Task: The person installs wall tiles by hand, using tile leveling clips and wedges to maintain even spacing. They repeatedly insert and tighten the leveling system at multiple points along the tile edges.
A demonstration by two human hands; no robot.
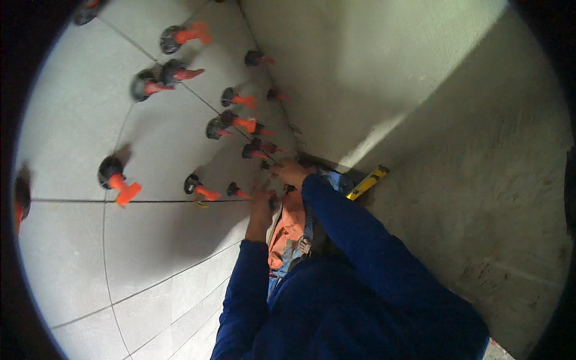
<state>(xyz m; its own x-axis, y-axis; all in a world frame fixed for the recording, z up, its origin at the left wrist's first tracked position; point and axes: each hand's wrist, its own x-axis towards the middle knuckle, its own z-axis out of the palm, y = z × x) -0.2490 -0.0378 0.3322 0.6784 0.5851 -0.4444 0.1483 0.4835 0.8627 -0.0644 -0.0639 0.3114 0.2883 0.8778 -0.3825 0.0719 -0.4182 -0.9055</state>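
Light grey wall tiles (66, 252) with dark joints fill the left side. Tile levelling clips, each a black round base with an orange T-shaped handle, stick out along the joints; one large clip (123, 185) is at the left and a smaller clip (239, 191) is close to my hands. My right hand (292, 173) reaches to the joint near the corner, its fingers bent together beside a small dark piece, apparently another clip. Just below it, my left hand (261, 203) is up against the tiles at the horizontal joint. Its fingertips are small and blurred.
A yellow spirit level (367, 182) leans against the bare grey wall (468, 198) on the right. Below my hands lies orange crumpled material (288, 231), with blue material beside it. More clips stand along the upper joints toward the corner.
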